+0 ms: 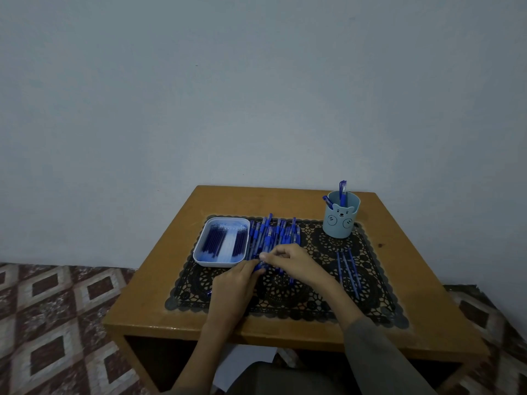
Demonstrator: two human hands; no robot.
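Holding a blue pen [260, 266] between both hands, the person works just on the near side of the pile of blue pens [273, 235]. The left hand [236, 280] curls its fingers round the pen's barrel, and the right hand [291, 262] pinches the end that faces it with thumb and fingertips, so the two hands meet over the pen. Its long axis seems to slant from the heel of the left hand up and across to the right fingertips, though the grip hides most of it. What part is being fitted cannot be told. The white tray [211, 262] of refills [212, 240] lies just beyond the left hand, the nearer of the two to it. The bear-faced pen cup [340, 220] stands well beyond the right hand and outward of it, so that hand looks better placed to carry the pen there, passing over the three slim blue pens [346, 269] just outside its wrist
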